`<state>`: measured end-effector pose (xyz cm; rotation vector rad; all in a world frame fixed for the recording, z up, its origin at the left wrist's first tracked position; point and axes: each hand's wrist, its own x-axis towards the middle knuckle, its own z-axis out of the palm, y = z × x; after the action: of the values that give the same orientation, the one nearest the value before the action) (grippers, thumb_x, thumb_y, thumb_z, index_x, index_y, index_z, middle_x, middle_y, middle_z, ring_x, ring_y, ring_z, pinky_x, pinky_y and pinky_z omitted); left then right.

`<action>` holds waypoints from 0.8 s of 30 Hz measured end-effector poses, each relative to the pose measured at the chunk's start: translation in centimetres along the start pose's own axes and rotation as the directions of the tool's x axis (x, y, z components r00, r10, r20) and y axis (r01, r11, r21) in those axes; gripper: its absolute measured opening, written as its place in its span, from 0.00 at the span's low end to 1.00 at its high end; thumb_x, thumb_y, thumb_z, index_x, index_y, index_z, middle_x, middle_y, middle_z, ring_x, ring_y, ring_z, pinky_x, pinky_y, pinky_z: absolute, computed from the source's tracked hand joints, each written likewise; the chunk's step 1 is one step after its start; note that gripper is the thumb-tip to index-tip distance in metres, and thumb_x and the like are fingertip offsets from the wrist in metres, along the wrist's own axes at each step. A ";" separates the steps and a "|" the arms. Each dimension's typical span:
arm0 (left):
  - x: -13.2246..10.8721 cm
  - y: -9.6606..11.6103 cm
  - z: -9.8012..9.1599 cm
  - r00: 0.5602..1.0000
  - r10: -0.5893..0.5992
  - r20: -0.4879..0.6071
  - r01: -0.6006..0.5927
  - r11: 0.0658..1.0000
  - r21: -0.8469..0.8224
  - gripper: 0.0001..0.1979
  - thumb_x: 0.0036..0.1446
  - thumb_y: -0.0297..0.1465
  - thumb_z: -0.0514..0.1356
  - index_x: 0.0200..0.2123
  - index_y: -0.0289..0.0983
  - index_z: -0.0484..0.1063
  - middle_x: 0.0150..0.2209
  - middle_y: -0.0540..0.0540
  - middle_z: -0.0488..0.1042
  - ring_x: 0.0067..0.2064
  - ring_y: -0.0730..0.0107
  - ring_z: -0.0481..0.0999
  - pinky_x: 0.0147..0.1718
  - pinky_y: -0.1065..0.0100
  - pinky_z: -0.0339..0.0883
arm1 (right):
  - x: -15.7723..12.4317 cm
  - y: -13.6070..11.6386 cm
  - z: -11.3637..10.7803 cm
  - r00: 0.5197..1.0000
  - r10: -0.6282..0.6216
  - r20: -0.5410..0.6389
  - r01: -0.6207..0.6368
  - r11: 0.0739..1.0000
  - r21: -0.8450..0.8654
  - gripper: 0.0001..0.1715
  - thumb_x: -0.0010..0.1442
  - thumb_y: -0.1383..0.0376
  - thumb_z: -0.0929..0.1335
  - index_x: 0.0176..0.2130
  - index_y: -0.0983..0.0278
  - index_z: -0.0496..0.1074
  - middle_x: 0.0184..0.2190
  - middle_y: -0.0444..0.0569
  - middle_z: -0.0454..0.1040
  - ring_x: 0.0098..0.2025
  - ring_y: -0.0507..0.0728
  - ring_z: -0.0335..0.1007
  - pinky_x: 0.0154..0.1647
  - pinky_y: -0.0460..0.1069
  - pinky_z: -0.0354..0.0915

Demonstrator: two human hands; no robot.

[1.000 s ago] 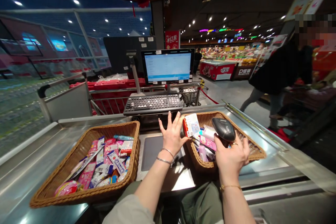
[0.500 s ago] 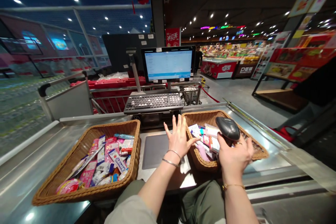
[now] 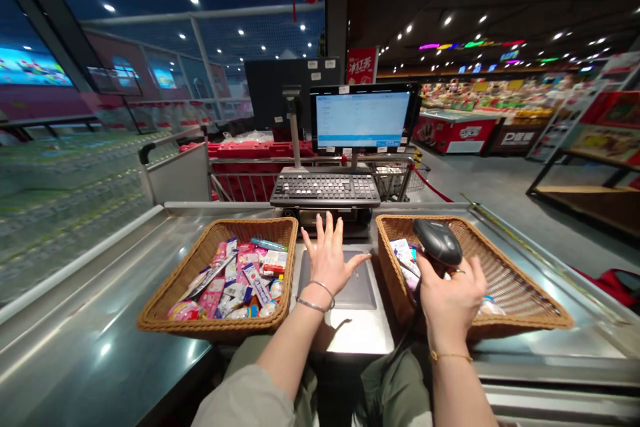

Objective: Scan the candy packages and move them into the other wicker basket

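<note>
My left hand (image 3: 329,257) hovers with fingers spread over the dark pad (image 3: 345,281) between two wicker baskets, holding nothing. My right hand (image 3: 450,299) grips a black handheld scanner (image 3: 438,241) over the near left part of the right basket (image 3: 515,293). A few small packets (image 3: 403,253) lie in that basket beside the scanner. The left basket (image 3: 200,260) is full of several colourful snack packets (image 3: 240,279).
A keyboard (image 3: 325,188) and a lit screen (image 3: 363,119) stand behind the baskets on the steel checkout counter (image 3: 90,340). Red shopping carts (image 3: 240,167) sit behind the counter. Shop shelves (image 3: 595,147) and a freezer (image 3: 460,130) lie to the right.
My left hand let go of the packet it held at the right basket and moved left over the pad. The view swung left. The passing person is gone from view.
</note>
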<state>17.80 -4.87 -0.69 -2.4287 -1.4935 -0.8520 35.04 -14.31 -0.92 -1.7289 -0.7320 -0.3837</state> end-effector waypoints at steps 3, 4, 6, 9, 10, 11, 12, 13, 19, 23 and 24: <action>-0.4 -1.7 -0.6 0.999 -0.032 0.018 0.032 0.999 0.005 0.46 0.56 0.60 0.51 0.68 0.35 0.52 0.71 0.35 0.45 0.72 0.43 0.40 0.64 0.31 0.35 | -1.0 -1.1 1.2 0.997 -0.064 0.046 0.062 0.998 0.031 0.24 0.53 0.50 0.69 0.38 0.68 0.76 0.42 0.61 0.76 0.62 0.72 0.57 0.61 0.63 0.54; -0.5 -2.4 -0.8 0.999 -0.044 0.019 0.044 0.999 0.011 0.47 0.56 0.60 0.51 0.68 0.35 0.52 0.71 0.35 0.45 0.72 0.43 0.40 0.64 0.31 0.34 | -1.4 -1.6 1.6 0.994 -0.082 0.065 0.080 0.996 0.043 0.24 0.53 0.50 0.69 0.39 0.68 0.76 0.43 0.61 0.76 0.62 0.72 0.57 0.61 0.64 0.54; -0.7 -3.8 -1.1 0.997 -0.073 0.023 0.072 0.997 0.032 0.46 0.56 0.60 0.50 0.68 0.35 0.52 0.71 0.35 0.44 0.72 0.43 0.39 0.63 0.30 0.33 | -2.2 -2.5 2.4 0.988 -0.111 0.110 0.104 0.992 0.069 0.24 0.53 0.51 0.69 0.39 0.68 0.76 0.44 0.62 0.75 0.63 0.72 0.56 0.61 0.65 0.53; -1.0 -6.1 -1.8 0.991 -0.125 0.043 0.122 0.990 0.065 0.46 0.56 0.60 0.50 0.68 0.36 0.51 0.71 0.36 0.45 0.72 0.44 0.39 0.63 0.30 0.33 | -3.5 -4.1 3.4 0.972 -0.146 0.182 0.128 0.986 0.104 0.24 0.53 0.51 0.68 0.39 0.68 0.75 0.45 0.61 0.75 0.64 0.72 0.54 0.61 0.66 0.52; -1.1 -6.9 -2.0 0.988 -0.144 0.054 0.140 0.987 0.074 0.45 0.56 0.59 0.50 0.68 0.37 0.51 0.71 0.36 0.45 0.72 0.44 0.39 0.63 0.30 0.33 | -3.9 -4.6 3.7 0.967 -0.152 0.205 0.131 0.985 0.113 0.23 0.53 0.51 0.68 0.40 0.68 0.75 0.45 0.61 0.75 0.64 0.71 0.54 0.62 0.65 0.51; -1.2 -7.7 -2.3 0.985 -0.162 0.067 0.156 0.984 0.081 0.45 0.56 0.59 0.51 0.69 0.37 0.51 0.71 0.36 0.45 0.72 0.44 0.39 0.63 0.30 0.33 | -4.3 -5.1 4.0 0.962 -0.157 0.223 0.132 0.984 0.122 0.23 0.53 0.52 0.68 0.40 0.67 0.75 0.45 0.61 0.75 0.64 0.71 0.53 0.62 0.65 0.51; -1.4 -8.5 -2.7 0.981 -0.179 0.079 0.172 0.981 0.087 0.45 0.56 0.59 0.51 0.69 0.38 0.50 0.71 0.36 0.44 0.72 0.44 0.39 0.63 0.30 0.33 | -4.7 -5.5 4.3 0.957 -0.161 0.240 0.133 0.982 0.132 0.23 0.54 0.52 0.68 0.41 0.67 0.75 0.45 0.61 0.75 0.64 0.70 0.54 0.62 0.65 0.51; -1.5 -9.3 -3.0 0.976 -0.196 0.091 0.188 0.978 0.094 0.45 0.56 0.58 0.51 0.69 0.38 0.50 0.71 0.36 0.44 0.72 0.44 0.39 0.63 0.29 0.33 | -5.0 -5.9 4.6 0.952 -0.165 0.256 0.132 0.981 0.141 0.23 0.54 0.52 0.68 0.41 0.67 0.75 0.45 0.61 0.75 0.63 0.70 0.54 0.62 0.65 0.52; -2.9 -14.0 -4.4 0.958 -0.261 0.115 0.242 0.958 0.156 0.39 0.57 0.54 0.55 0.67 0.45 0.54 0.71 0.38 0.45 0.72 0.42 0.40 0.61 0.27 0.33 | -7.2 -7.4 6.3 0.922 -0.191 0.336 0.139 0.975 0.172 0.24 0.55 0.51 0.68 0.43 0.65 0.77 0.52 0.57 0.74 0.64 0.70 0.54 0.61 0.65 0.53; -3.8 -16.8 -4.8 0.948 -0.279 0.152 0.250 0.950 0.187 0.36 0.58 0.52 0.57 0.66 0.50 0.55 0.72 0.39 0.46 0.71 0.39 0.40 0.61 0.27 0.33 | -8.4 -8.0 7.2 0.907 -0.226 0.354 0.166 0.967 0.193 0.23 0.55 0.51 0.68 0.43 0.65 0.77 0.53 0.56 0.74 0.65 0.70 0.54 0.61 0.65 0.54; -4.0 -17.3 -4.9 0.945 -0.284 0.165 0.252 0.949 0.192 0.35 0.58 0.52 0.57 0.66 0.51 0.55 0.71 0.39 0.46 0.71 0.39 0.40 0.61 0.27 0.33 | -8.6 -8.1 7.3 0.903 -0.241 0.356 0.178 0.964 0.199 0.23 0.55 0.52 0.69 0.43 0.65 0.77 0.53 0.56 0.74 0.65 0.70 0.54 0.61 0.65 0.55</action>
<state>-0.33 -1.54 -1.48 -2.2691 -1.9163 -0.5191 22.43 -8.51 -2.11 -1.5886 -1.2046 -0.1282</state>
